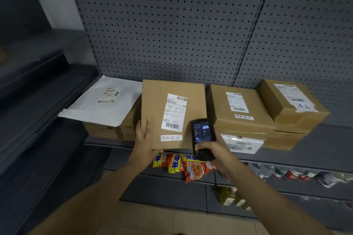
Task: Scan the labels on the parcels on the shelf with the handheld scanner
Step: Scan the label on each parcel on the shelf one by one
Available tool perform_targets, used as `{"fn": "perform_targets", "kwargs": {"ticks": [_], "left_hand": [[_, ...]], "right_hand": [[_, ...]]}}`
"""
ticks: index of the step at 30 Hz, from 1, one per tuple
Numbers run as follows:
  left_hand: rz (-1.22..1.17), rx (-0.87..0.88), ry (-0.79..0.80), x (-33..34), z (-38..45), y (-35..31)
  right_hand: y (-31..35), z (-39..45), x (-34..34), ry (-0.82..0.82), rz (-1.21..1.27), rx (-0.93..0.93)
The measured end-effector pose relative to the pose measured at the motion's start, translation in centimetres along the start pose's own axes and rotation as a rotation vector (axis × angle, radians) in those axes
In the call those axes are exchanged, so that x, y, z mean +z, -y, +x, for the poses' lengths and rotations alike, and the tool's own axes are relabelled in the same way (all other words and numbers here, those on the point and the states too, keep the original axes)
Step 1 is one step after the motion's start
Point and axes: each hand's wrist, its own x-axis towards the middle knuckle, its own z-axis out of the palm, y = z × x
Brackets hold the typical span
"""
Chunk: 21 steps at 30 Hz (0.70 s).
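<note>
A flat brown cardboard parcel rests on the grey shelf, tilted up toward me, with a white barcode label on its face. My left hand grips its lower left corner. My right hand holds a black handheld scanner, screen lit, just right of the label's lower end. A white mailer bag with a label lies on a brown box at the left. Two more labelled boxes are stacked at the right.
Grey pegboard backs the shelf. Yellow and orange snack packets hang below the shelf edge, with more hanging goods to the right. A dark cabinet stands at the left. Beige floor shows underneath.
</note>
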Motion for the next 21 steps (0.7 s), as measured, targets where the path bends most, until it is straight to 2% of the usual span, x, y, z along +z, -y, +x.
{"fn": "perform_targets", "kwargs": {"ticks": [5, 10, 21], "left_hand": [[-0.023, 0.065, -0.185, -1.7, -2.8, -5.3], [0.039, 0.06, -0.278, -3.6, -4.3, -8.9], [0.066, 0.132, -0.282, -6.0, -5.6, -11.0]], "right_hand": [[1.5, -8.1, 0.9, 0.193, 0.248, -0.094], [3.2, -14.2, 1.9, 0.32, 0.21, -0.136], [4.5, -19.0, 4.6, 0.371, 0.259, -0.222]]}}
